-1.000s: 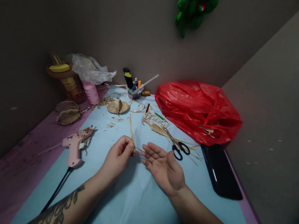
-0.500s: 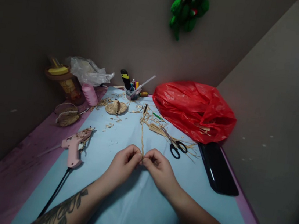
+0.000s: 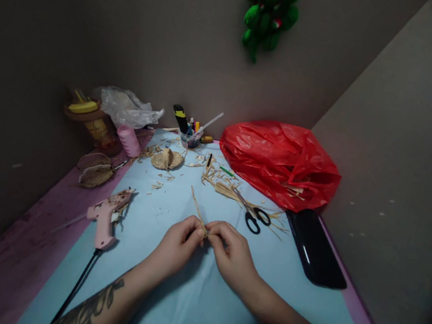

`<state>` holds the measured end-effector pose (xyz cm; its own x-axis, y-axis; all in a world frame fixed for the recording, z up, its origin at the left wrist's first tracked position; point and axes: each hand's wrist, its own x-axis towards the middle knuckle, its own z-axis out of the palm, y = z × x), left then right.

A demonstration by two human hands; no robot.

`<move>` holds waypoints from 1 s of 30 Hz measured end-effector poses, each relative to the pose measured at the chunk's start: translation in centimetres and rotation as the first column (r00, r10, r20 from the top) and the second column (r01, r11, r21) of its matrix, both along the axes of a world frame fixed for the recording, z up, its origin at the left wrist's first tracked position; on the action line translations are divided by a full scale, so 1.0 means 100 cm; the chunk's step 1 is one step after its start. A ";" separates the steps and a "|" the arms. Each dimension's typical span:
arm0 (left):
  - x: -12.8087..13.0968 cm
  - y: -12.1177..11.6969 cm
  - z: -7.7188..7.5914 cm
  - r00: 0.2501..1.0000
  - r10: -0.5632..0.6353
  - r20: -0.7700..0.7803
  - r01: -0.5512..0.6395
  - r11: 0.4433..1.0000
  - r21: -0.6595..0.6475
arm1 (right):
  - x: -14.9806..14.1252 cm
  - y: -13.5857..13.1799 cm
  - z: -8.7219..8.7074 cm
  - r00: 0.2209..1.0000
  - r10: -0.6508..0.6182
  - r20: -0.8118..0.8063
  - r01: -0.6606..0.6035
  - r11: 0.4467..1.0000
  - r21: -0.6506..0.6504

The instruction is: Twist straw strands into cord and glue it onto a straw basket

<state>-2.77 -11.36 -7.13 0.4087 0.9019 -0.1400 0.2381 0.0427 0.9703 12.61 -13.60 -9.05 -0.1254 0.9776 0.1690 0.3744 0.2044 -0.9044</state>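
Strand (image 3: 196,205) sits dead centre, pinched between both hands, free tip pointing to 11 o'clock over the blue sheet (image 3: 189,308). Left hand (image 3: 178,245): thumb and index closed on its near end. Right hand (image 3: 232,258): fingers curled in, thumb and index at the same end; pinch looks closed, exact grip partly hidden. The 2 sets of fingertips almost meet.

Change: 1 s ago right hand was spread, palm up, left alone pinching. At 0.5 s both were in, tip near 12; now it leans to 11. Meaning, as judged: 2-handed fingertip work on the strand, probably turning or twisting it; no finished form visible.

Around the hands: glue gun (image 3: 104,221) at 9, woven disc (image 3: 172,160) at 11, straw (image 3: 226,190) at 1, touching scissors (image 3: 251,211) at 2, black case (image 3: 316,251) at 3, red bag (image 3: 272,159) at 1, farther off. None of these 6 is touched by either hand. Fine detail at the pinch too small to read.
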 end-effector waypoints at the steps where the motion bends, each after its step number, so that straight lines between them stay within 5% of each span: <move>1: 0.000 0.000 0.000 1.000 -0.010 -0.007 0.010 1.000 -0.002 | -0.001 0.000 0.000 0.999 0.001 -0.032 -0.003 0.998 -0.059; 6: -0.001 0.002 0.000 1.000 -0.019 -0.004 0.020 0.999 0.028 | -0.005 0.002 0.002 0.984 0.039 -0.174 -0.084 0.962 -0.260; 13: -0.001 0.000 -0.002 0.999 -0.039 -0.007 0.039 0.997 0.061 | -0.008 0.002 0.001 0.948 0.015 -0.318 -0.118 0.945 -0.306; 18: -0.004 0.001 0.000 0.990 -0.012 -0.143 0.039 0.982 0.186 | -0.009 0.002 0.000 0.951 -0.047 -0.307 -0.050 0.952 -0.301; 27: -0.005 -0.012 0.003 0.908 0.102 -0.407 0.114 0.874 0.473 | -0.009 0.004 -0.007 0.924 -0.113 -0.366 0.002 0.957 -0.290; 30: 0.000 -0.019 -0.004 0.860 0.149 -0.488 0.195 0.788 0.584 | -0.011 0.005 -0.009 0.867 -0.163 -0.472 0.000 0.946 -0.325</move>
<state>-2.80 -13.28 -7.55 0.4618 0.8547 0.2369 0.6702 -0.5112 0.5381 11.55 -13.14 -9.98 -0.0240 0.9925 -0.1202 -0.1270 -0.1222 -0.9843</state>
